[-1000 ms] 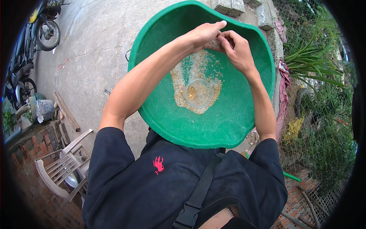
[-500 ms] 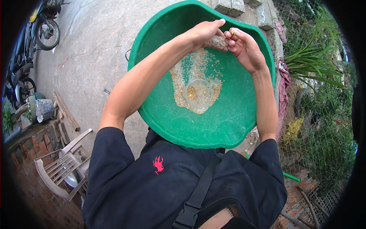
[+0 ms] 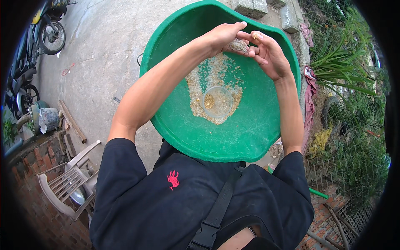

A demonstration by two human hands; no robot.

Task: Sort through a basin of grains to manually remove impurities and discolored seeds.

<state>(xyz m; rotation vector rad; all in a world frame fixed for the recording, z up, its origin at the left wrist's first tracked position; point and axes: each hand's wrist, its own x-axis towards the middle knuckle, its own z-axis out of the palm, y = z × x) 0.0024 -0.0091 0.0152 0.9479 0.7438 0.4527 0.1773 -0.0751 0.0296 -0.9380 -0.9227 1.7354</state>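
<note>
A big green plastic basin (image 3: 246, 133) rests before my lap. In its middle stands a round clear plastic tub (image 3: 230, 107) with golden kernels (image 3: 208, 101) gathered at its left side. Pale, flaky grain (image 3: 196, 89) is spread around the tub and toward the far wall. Over the far part of the basin my left hand (image 3: 223, 36) is cupped around a handful of grain (image 3: 237, 45). My right hand (image 3: 270, 54) is close beside it, thumb and forefinger pinched on a small yellow kernel (image 3: 255, 36). Its other fingers curl at the left hand's fingertips.
Concrete floor (image 3: 100, 50) lies to the left, with motorbikes (image 3: 52, 35) at the far left. A plastic chair (image 3: 68, 183) lies at the lower left near a brick surface. Wire fencing and plants (image 3: 346, 66) line the right. Concrete blocks (image 3: 250, 7) sit beyond the basin.
My right hand's fingers have shifted slightly, and the yellow kernel shows more clearly in the pinch. The left hand, basin and tub stay in place.
</note>
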